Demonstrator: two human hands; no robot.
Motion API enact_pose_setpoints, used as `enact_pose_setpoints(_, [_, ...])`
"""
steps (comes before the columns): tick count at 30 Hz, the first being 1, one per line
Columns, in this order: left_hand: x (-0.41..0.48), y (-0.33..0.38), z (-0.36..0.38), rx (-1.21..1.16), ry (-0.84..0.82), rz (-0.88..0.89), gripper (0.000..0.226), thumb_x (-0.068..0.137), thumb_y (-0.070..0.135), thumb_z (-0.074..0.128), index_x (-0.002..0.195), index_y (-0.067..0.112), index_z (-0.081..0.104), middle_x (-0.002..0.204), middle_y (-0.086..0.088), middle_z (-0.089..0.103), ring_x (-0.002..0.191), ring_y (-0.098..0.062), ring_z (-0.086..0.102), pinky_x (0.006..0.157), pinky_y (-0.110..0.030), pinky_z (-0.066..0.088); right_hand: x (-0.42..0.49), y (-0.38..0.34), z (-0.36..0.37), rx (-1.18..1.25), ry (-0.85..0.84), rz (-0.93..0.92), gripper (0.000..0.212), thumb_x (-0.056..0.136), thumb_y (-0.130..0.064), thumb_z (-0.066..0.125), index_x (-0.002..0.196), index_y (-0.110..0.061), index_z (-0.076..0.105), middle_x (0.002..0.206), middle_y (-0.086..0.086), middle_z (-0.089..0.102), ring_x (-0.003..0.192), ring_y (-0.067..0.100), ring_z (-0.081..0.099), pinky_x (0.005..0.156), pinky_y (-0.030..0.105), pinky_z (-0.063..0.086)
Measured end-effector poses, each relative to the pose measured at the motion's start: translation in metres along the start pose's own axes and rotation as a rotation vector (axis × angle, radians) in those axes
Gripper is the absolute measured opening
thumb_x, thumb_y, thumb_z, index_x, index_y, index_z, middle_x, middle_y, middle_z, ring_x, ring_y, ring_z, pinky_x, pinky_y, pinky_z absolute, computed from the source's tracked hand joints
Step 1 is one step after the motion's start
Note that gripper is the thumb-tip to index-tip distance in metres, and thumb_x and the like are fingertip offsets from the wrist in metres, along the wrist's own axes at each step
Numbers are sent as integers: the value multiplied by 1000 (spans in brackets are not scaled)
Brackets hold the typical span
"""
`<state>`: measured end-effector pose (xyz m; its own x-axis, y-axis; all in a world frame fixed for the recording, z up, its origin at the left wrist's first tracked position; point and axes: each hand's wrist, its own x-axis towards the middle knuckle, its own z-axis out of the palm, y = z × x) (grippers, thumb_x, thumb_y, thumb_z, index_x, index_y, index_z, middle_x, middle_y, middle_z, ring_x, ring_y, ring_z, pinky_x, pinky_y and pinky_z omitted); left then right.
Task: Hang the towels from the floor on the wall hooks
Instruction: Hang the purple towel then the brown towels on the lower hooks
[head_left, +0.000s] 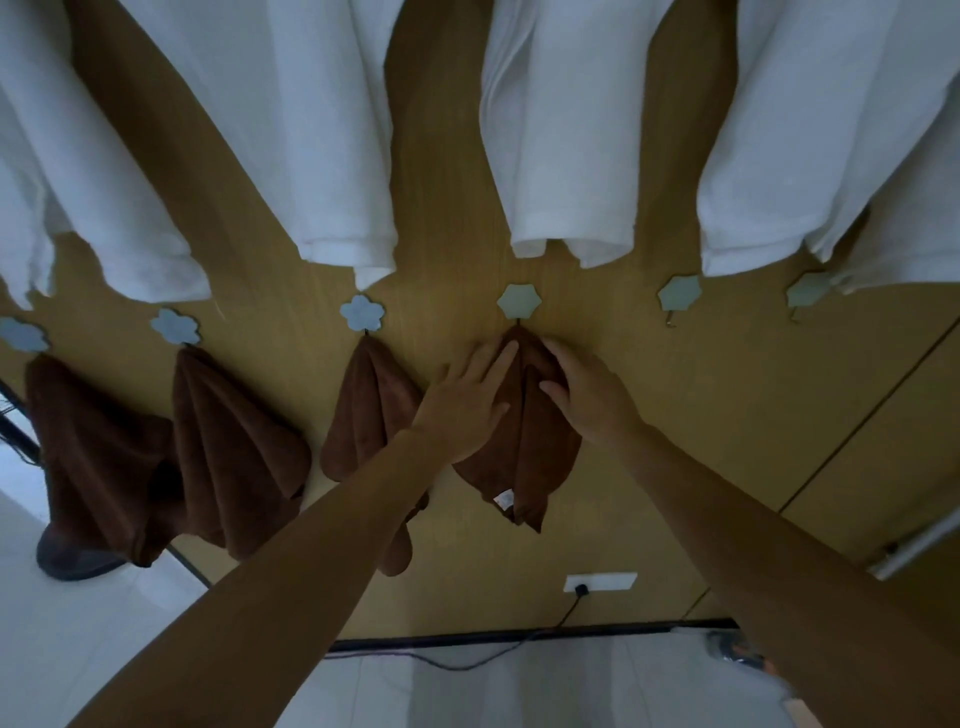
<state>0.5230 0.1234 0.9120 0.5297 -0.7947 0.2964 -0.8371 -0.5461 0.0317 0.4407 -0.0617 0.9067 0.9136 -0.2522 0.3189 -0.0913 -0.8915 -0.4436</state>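
Wood wall (675, 415), hands (462, 410) (587, 400) on hung brown towel (524, 457), bare hooks (679, 293) rightward

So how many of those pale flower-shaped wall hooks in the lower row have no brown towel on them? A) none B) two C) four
B: the two pale flower-shaped hooks at the far right hang bare; the other four each carry a brown cloth towel.
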Motion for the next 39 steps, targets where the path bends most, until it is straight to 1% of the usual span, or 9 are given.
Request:
enact_pose_setpoints(2, [-4,1,-3,75,-12,-23,77,96,46,48,156,18,8,160,-9,15,146,-33,15,108,-51,33,-5,-4,-4,-54,-1,51,65,97,-39,53,153,-26,23,149,9,41,131,29,42,101,48,42])
enact_pose_setpoints(5, [-10,4,-8,134,2,-38,80,94,53,48,155,17,12,159,-14,19,145,-39,17,108,-57,31,-14,-10,-7,-162,16,100,73,94,-44,56,154,-25,20,150,10,36,135,29,37,101,48,42])
enact_pose_setpoints(9, [-16,3,-17,186,-6,-52,80,97,59,35,155,20,-2,161,-13,7,148,-37,2,115,-56,19,-24,-22,-9,-254,60,127,76,91,-48,57,153,-22,22,151,7,35,138,26,33,100,50,41])
enact_pose_setpoints(14, [-30,2,-29,204,-32,-41,83,96,64,28,154,19,-8,162,-11,-3,148,-37,-4,115,-58,12,-43,-42,-10,-267,62,194,83,89,-49,59,155,-27,14,155,2,25,143,23,22,107,60,30])
enact_pose_setpoints(18, [-42,3,-36,219,-39,-31,84,94,67,27,154,20,-9,162,-10,-3,148,-37,-4,115,-60,12,-61,-58,-13,-315,31,244,85,91,-52,55,155,-30,4,159,2,16,147,24,12,112,62,20])
enact_pose_setpoints(24, [-59,11,-45,243,-9,-70,81,94,67,21,155,20,-7,162,-10,0,148,-36,-3,115,-61,13,-88,-68,-28,-339,7,255,77,96,-55,42,154,-33,-2,162,1,7,149,23,4,114,63,12])
enact_pose_setpoints(29, [-76,39,-55,305,-27,-139,80,94,67,16,154,21,-9,162,-7,0,148,-35,-3,115,-61,12,-108,-64,-43,-388,-16,200,77,96,-59,38,153,-34,-7,163,-1,3,150,24,1,115,61,9])
enact_pose_setpoints(33, [-99,68,-62,334,-29,-218,80,94,67,15,154,21,-11,163,-7,-2,148,-35,-5,116,-60,12,-128,-59,-56,-347,-44,106,77,96,-60,35,153,-35,-11,163,0,0,150,24,-3,115,61,6])
enact_pose_setpoints(39, [-152,117,-72,385,-56,-382,78,94,67,13,154,22,-11,163,-6,-7,149,-33,-6,116,-59,11,-169,-65,-66,-262,-92,-43,76,96,-58,40,154,-35,-4,163,2,-1,150,24,-3,116,60,10])
